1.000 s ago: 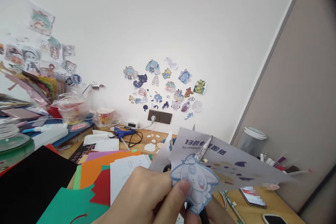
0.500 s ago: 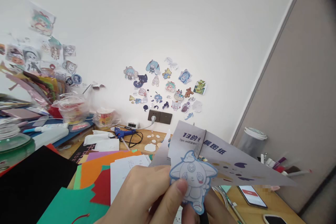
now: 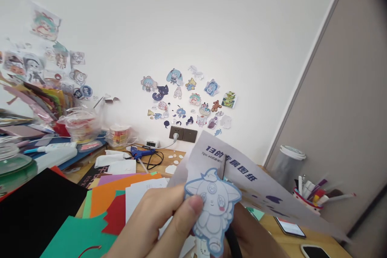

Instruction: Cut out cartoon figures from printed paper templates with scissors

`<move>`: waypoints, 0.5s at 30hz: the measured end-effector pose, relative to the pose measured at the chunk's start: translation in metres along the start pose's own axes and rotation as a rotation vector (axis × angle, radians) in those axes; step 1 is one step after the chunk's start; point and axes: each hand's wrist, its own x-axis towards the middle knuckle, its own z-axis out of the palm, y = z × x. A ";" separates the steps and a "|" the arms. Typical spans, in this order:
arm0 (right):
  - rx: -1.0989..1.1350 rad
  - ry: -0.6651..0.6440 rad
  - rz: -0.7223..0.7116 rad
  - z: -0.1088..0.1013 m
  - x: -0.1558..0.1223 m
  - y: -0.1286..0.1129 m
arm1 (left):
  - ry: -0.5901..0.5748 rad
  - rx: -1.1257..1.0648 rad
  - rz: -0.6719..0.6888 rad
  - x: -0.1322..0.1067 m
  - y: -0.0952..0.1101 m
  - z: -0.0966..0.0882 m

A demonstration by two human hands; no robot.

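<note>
My left hand (image 3: 163, 221) is closed, thumb in front, on a blue-edged paper cutout (image 3: 211, 209) of a cartoon animal with pointed ears. Behind it slants a printed white sheet (image 3: 272, 185) with large dark characters and small coloured shapes. Whether cutout and sheet are still joined, I cannot tell. My right hand (image 3: 254, 234) is mostly hidden behind both papers. It grips scissors whose black handle (image 3: 232, 242) shows beside the cutout's foot, while a thin dark blade stands up past the cutout's head against the sheet.
Coloured sheets (image 3: 121, 193) lie left on the desk beside a black sheet (image 3: 36, 213). A blue glue gun (image 3: 142, 152) with a cord lies further back, near paper scraps. Right are a pen holder (image 3: 306, 201), a phone (image 3: 290, 227) and a lidded bin (image 3: 290, 165).
The cutout and my left hand have shifted slightly left and down in view. The sheet has swung lower at right, uncovering the pen holder. More of the black scissor handle shows.
</note>
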 end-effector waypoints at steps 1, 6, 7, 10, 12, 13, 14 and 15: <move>0.001 0.016 0.037 -0.001 -0.002 -0.001 | -0.006 -0.025 -0.035 -0.002 -0.002 -0.001; -0.049 0.017 0.192 -0.005 -0.008 -0.003 | -0.111 -0.041 -0.192 -0.007 -0.006 -0.010; -0.065 0.016 0.176 -0.005 -0.008 -0.003 | -0.138 -0.027 -0.222 -0.007 -0.005 -0.012; -0.116 0.025 0.060 -0.006 -0.006 -0.005 | -0.204 0.033 -0.285 -0.006 -0.003 -0.017; -0.153 0.008 0.027 -0.006 -0.005 -0.006 | -0.224 0.090 -0.289 -0.005 -0.002 -0.020; -0.170 -0.023 0.038 -0.006 -0.004 -0.005 | -0.232 0.121 -0.281 -0.004 -0.001 -0.022; -0.190 -0.052 0.065 -0.006 -0.005 -0.004 | -0.239 0.153 -0.276 -0.004 -0.001 -0.023; -0.212 -0.066 0.097 -0.006 -0.005 -0.003 | -0.250 0.180 -0.271 -0.004 0.000 -0.025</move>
